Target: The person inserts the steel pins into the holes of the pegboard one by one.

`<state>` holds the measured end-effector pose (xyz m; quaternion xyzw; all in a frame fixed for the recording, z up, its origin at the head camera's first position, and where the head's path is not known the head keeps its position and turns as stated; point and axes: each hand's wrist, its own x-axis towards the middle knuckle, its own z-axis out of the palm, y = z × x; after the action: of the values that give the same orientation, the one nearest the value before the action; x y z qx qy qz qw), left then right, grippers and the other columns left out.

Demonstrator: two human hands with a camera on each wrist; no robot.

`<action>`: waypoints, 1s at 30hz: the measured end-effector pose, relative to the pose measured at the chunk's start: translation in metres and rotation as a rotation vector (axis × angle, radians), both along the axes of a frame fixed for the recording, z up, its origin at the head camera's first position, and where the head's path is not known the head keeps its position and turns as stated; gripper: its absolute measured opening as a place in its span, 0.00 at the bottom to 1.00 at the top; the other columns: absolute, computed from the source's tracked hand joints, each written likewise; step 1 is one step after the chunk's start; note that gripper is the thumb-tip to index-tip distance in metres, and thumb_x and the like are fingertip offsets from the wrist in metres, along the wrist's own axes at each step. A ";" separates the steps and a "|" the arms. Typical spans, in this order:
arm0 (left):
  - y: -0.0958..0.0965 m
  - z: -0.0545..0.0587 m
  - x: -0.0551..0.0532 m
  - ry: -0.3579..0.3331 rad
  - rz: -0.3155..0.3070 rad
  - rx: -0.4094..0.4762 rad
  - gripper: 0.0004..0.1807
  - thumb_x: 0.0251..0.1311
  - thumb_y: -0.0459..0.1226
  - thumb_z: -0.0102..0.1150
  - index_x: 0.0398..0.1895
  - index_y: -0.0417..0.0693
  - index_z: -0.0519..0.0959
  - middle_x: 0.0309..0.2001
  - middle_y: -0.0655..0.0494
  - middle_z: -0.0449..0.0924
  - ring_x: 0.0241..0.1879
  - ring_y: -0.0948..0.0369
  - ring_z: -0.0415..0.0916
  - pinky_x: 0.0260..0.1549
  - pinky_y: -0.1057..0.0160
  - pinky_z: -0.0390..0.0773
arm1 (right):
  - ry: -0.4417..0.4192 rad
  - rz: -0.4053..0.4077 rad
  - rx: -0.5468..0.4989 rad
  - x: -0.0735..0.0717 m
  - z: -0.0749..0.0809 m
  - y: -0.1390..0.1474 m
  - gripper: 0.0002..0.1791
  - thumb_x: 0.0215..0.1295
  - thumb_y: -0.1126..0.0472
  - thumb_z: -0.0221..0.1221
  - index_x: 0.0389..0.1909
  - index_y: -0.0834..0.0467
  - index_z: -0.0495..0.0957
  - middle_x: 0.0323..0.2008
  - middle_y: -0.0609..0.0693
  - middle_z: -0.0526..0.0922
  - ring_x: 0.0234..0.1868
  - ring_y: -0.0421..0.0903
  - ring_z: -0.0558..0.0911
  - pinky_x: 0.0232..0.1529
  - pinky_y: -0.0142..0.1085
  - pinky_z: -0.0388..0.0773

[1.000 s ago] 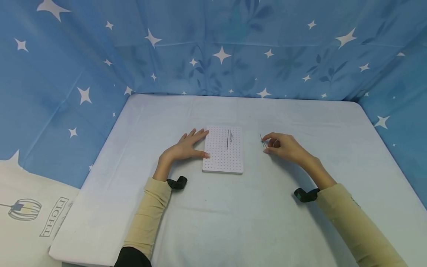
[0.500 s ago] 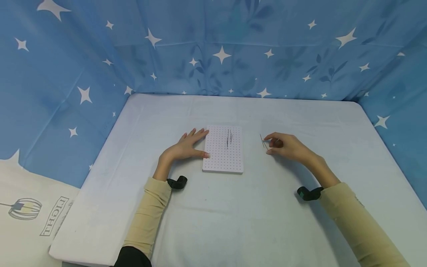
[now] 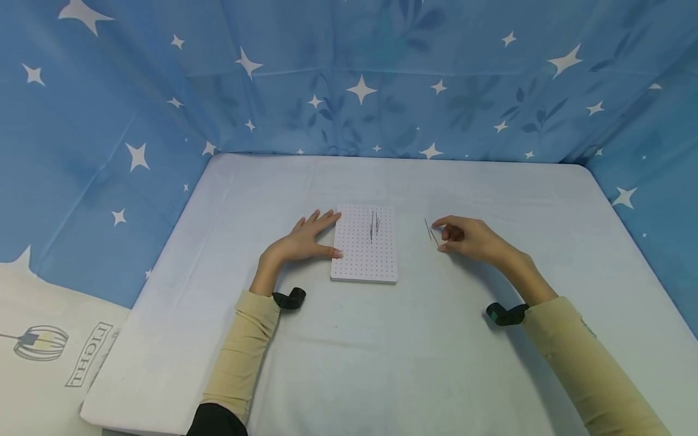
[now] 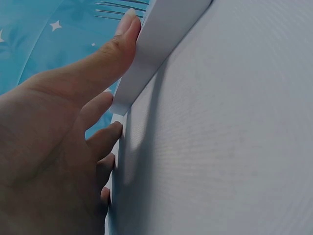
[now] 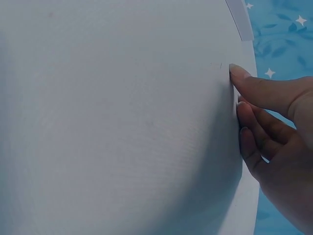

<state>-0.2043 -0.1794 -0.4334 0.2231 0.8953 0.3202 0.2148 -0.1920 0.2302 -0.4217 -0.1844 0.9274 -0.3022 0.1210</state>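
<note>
A white pegboard full of small holes lies on the table. Several thin dark needle-like rods stand upright from its upper part; the left wrist view also shows such metal rods beyond the thumb. My left hand lies along the board's left edge, fingers spread, thumb resting on the edge. Right of the board, two more thin dark rods lie on the white cloth. Close beside them my right hand touches the cloth, thumb and index fingertips apart near the ends of the nearer rod.
A white cloth covers the table. Behind it and along the sides hangs a blue curtain with white stars. Cream printed fabric lies at the lower left. Each wrist wears a black camera.
My right hand has shifted slightly right, and the two loose rods, crossing closely before, now lie a little farther apart. My left hand and the board have stayed in place.
</note>
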 end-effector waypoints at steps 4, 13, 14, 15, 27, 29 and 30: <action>0.000 0.000 0.000 -0.002 -0.001 0.001 0.56 0.60 0.55 0.70 0.85 0.59 0.47 0.85 0.53 0.38 0.84 0.51 0.25 0.80 0.44 0.26 | -0.013 0.012 0.012 -0.001 0.000 0.001 0.28 0.64 0.65 0.70 0.65 0.62 0.77 0.39 0.54 0.80 0.39 0.48 0.76 0.40 0.30 0.74; 0.000 0.000 -0.001 0.001 -0.004 -0.001 0.55 0.61 0.54 0.69 0.85 0.59 0.47 0.85 0.53 0.38 0.84 0.51 0.25 0.80 0.44 0.26 | -0.001 0.046 0.007 0.000 0.002 0.002 0.24 0.65 0.65 0.69 0.61 0.63 0.79 0.39 0.54 0.80 0.39 0.48 0.75 0.40 0.31 0.74; 0.000 0.000 -0.001 0.002 -0.003 -0.003 0.55 0.61 0.54 0.69 0.85 0.59 0.47 0.85 0.53 0.38 0.84 0.51 0.25 0.80 0.44 0.26 | 0.002 0.048 0.004 0.000 0.002 0.002 0.23 0.65 0.65 0.69 0.61 0.62 0.80 0.39 0.54 0.80 0.39 0.48 0.75 0.40 0.30 0.74; 0.000 0.000 -0.001 0.002 -0.003 -0.005 0.55 0.61 0.54 0.69 0.85 0.59 0.47 0.85 0.53 0.38 0.84 0.51 0.25 0.80 0.44 0.26 | 0.005 0.049 0.001 0.000 0.002 0.002 0.23 0.65 0.65 0.69 0.60 0.62 0.80 0.39 0.54 0.80 0.39 0.48 0.75 0.40 0.30 0.73; 0.001 0.003 0.001 -0.004 -0.005 0.003 0.55 0.61 0.53 0.69 0.85 0.58 0.47 0.85 0.52 0.37 0.84 0.50 0.25 0.79 0.43 0.26 | 0.050 0.011 -0.030 -0.001 -0.006 0.004 0.23 0.63 0.65 0.71 0.58 0.62 0.78 0.37 0.53 0.81 0.37 0.47 0.78 0.39 0.29 0.75; 0.001 0.003 0.001 -0.008 -0.005 0.006 0.55 0.61 0.53 0.69 0.85 0.58 0.47 0.85 0.52 0.37 0.84 0.50 0.25 0.79 0.43 0.25 | 0.058 -0.001 -0.039 0.000 -0.006 0.003 0.24 0.63 0.65 0.71 0.58 0.63 0.76 0.37 0.54 0.82 0.36 0.47 0.78 0.38 0.29 0.74; 0.001 0.003 0.001 -0.010 -0.004 0.006 0.55 0.61 0.53 0.69 0.85 0.58 0.47 0.85 0.52 0.37 0.84 0.50 0.25 0.79 0.43 0.26 | 0.056 -0.011 -0.041 0.001 -0.006 0.003 0.24 0.63 0.65 0.71 0.58 0.63 0.75 0.37 0.54 0.82 0.36 0.47 0.78 0.38 0.29 0.74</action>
<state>-0.2029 -0.1787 -0.4301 0.2239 0.8928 0.3235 0.2192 -0.1913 0.2331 -0.4273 -0.1900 0.9250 -0.3166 0.0896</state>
